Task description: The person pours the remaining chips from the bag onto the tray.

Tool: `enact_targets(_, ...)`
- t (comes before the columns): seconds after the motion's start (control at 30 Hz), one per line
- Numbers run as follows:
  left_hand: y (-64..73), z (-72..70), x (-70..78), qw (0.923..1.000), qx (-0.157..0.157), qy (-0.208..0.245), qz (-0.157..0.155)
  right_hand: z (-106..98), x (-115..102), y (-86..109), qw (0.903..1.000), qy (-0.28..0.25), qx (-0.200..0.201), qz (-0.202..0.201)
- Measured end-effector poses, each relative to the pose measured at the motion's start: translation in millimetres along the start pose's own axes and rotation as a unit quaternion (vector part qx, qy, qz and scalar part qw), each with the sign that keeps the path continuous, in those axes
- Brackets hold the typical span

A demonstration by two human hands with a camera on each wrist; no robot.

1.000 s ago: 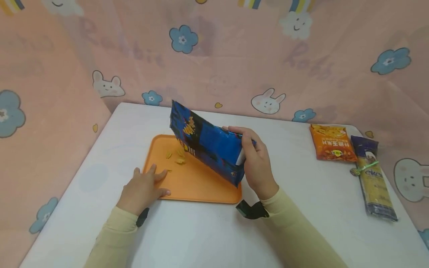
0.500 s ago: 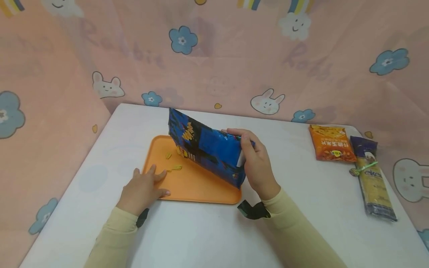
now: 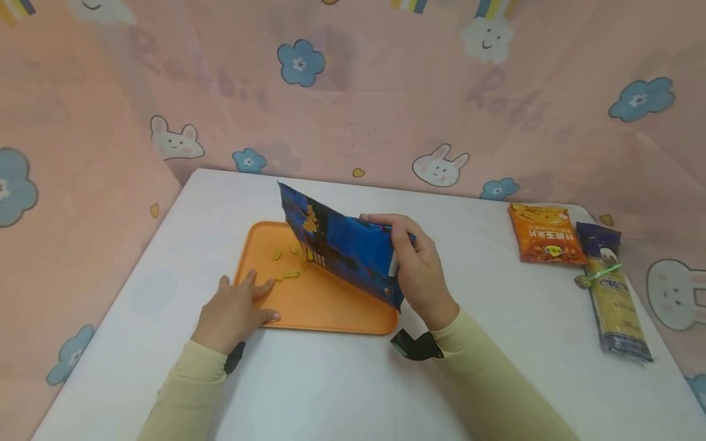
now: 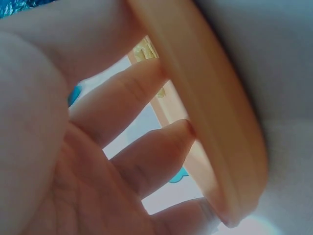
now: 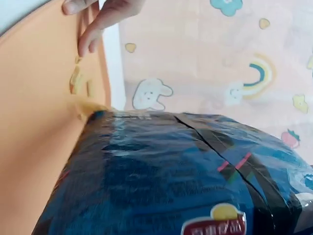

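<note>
My right hand (image 3: pixel 421 269) grips the right end of a blue snack bag (image 3: pixel 353 245), thumb across its face. The bag is held tilted over an orange tray (image 3: pixel 331 312), its lower left edge close over the tray. Several yellow snack pieces (image 3: pixel 291 274) lie on the tray's left part; in the right wrist view more yellow pieces (image 5: pixel 74 81) show beside the bag's far end. With fingers spread, my left hand (image 3: pixel 231 315) rests on the tray's left side. The left wrist view has its fingertips against the tray's raised rim (image 4: pixel 220 107).
On the white table (image 3: pixel 331 386), at the far right, lie an orange snack bag (image 3: pixel 548 236) and a long purple-and-yellow packet (image 3: pixel 616 300). A lollipop (image 3: pixel 598 277) with a green stick lies across the packet. A pink patterned cloth (image 3: pixel 353 104) hangs behind the table.
The blue bag's raised left end has dipped lower, and the right hand has shifted slightly left. Snack pieces on the tray lie differently than a second ago. The left hand stays put.
</note>
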State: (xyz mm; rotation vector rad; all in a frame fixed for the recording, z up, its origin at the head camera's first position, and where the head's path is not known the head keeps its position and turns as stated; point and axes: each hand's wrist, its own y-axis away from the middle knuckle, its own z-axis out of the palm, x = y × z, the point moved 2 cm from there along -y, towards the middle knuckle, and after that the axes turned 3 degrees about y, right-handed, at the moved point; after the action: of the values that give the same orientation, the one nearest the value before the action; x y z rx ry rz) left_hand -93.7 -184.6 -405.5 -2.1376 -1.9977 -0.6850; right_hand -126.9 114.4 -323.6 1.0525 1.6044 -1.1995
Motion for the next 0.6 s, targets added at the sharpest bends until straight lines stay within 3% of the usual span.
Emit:
enact_targets(0.37,-0.5,-2.5,1.8,0.9999,-0.009,0.001,-0.009,1.4,13.1,1.3,0.9997,-0.012,0.010,0.019)
enact_targets(0.6,-1.3,-3.2,2.4,0.9999,-0.009,-0.002,-0.010,-9.9,-7.5,1.6,0.9996,0.004,0.023,0.016)
